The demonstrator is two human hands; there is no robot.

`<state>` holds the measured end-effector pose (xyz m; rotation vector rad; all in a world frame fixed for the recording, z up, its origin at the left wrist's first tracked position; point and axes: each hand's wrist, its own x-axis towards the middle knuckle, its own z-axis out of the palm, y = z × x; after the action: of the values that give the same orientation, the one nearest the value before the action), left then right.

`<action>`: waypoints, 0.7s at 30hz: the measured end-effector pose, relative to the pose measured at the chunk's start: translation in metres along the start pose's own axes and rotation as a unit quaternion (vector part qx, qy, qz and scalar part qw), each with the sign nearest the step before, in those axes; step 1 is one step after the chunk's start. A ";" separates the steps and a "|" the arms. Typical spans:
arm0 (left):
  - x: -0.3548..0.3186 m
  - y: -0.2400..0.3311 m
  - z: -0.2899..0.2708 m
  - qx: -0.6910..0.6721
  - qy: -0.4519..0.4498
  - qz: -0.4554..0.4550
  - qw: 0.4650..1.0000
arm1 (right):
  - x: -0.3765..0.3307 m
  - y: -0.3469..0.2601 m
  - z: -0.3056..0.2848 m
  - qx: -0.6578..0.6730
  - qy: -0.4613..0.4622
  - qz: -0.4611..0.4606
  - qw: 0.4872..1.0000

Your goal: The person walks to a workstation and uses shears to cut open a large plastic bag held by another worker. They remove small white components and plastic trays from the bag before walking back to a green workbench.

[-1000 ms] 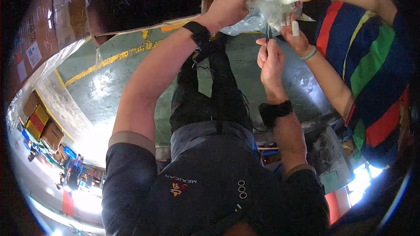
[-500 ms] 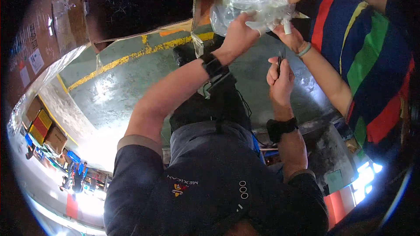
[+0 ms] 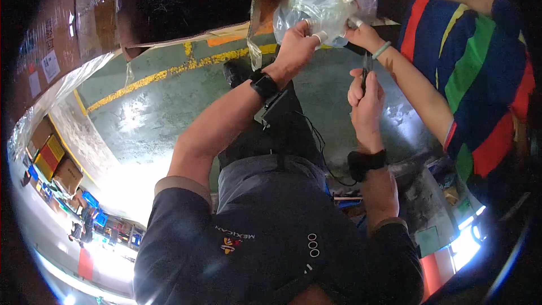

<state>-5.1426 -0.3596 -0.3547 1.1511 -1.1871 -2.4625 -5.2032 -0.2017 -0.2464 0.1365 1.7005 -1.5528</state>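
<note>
Left hand (image 3: 296,45): clamped on clear plastic bag (image 3: 316,0), steadying it | Right hand (image 3: 366,93): fingers closed around small dark tool (image 3: 366,70), tip raised toward bag | Co-worker's hands (image 3: 361,34): holding bag taut

Left hand (image 3: 296,45) on clear plastic bag (image 3: 316,0)

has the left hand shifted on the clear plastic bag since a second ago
Cannot tell. The left hand grips the clear plastic bag in every picture, but the head camera itself moves, so the yellow floor line shifts too.
</note>
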 end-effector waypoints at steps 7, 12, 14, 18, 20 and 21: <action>-0.005 0.014 -0.015 -0.003 -0.127 -0.102 0.987 | 0.013 -0.003 -0.011 0.023 0.004 -0.009 1.000; 0.017 0.011 -0.010 -0.019 -0.184 -0.126 0.975 | 0.007 -0.002 -0.015 0.046 0.012 0.010 0.999; 0.022 0.022 -0.006 0.128 -0.184 -0.140 0.964 | 0.005 0.000 -0.016 0.038 0.014 0.006 0.999; 0.025 0.027 -0.003 0.306 -0.199 -0.094 0.926 | 0.002 -0.006 -0.023 0.045 0.023 -0.006 0.999; 0.020 0.024 -0.011 0.247 -0.145 -0.056 0.957 | 0.001 -0.008 -0.026 0.053 0.031 -0.010 0.998; 0.020 0.023 -0.014 0.248 -0.147 -0.054 0.956 | 0.000 -0.009 -0.028 0.060 0.037 -0.011 0.997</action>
<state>-5.1504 -0.3923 -0.3543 0.9895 -1.9631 -2.5587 -5.2218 -0.1799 -0.2420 0.2400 1.6699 -1.6859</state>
